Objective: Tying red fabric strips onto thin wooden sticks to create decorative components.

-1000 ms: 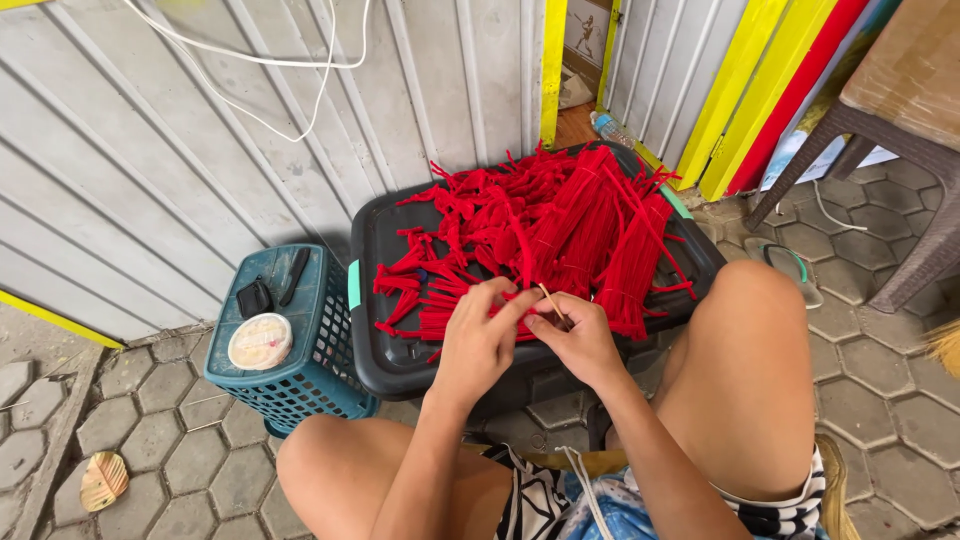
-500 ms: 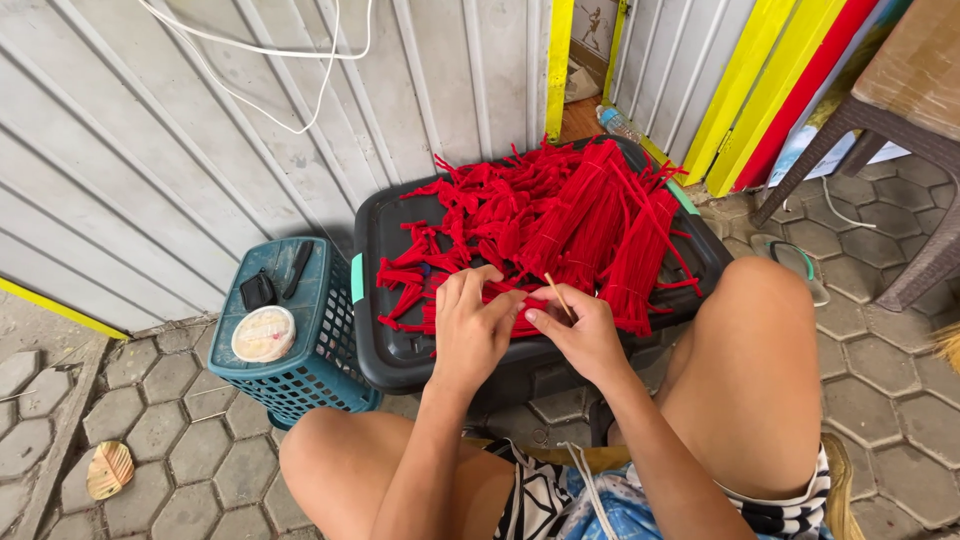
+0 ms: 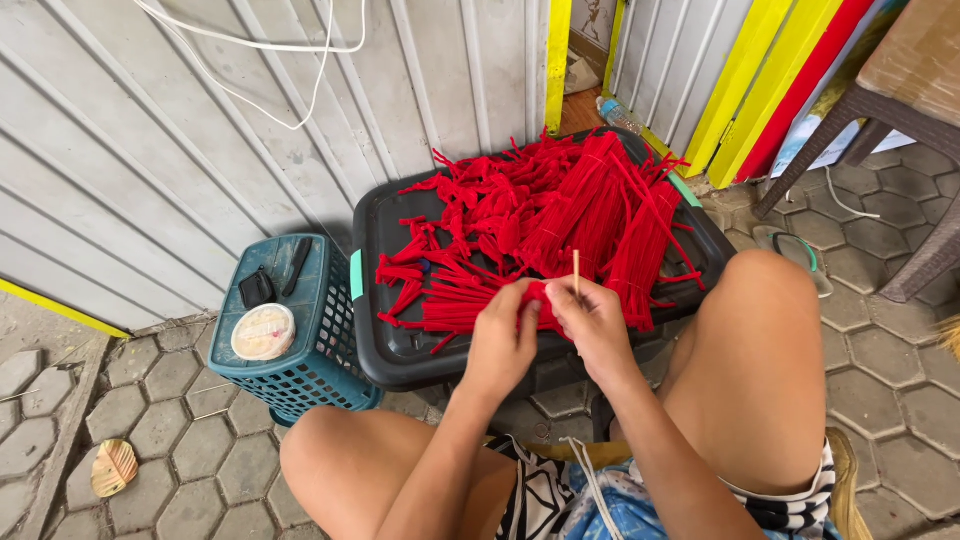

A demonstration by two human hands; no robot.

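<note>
Both hands, left [image 3: 505,335] and right [image 3: 592,318], are pinching a red strip [image 3: 537,293] around a stick [image 3: 576,270] over the bin lid [image 3: 400,345]; wrapping step, next needing a tight twist.

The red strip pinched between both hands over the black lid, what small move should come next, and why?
Probably wind the red strip further around the thin stick. The right hand holds the stick upright, and the left hand pinches the strip right beside it, above the black lid heaped with red pieces.
</note>
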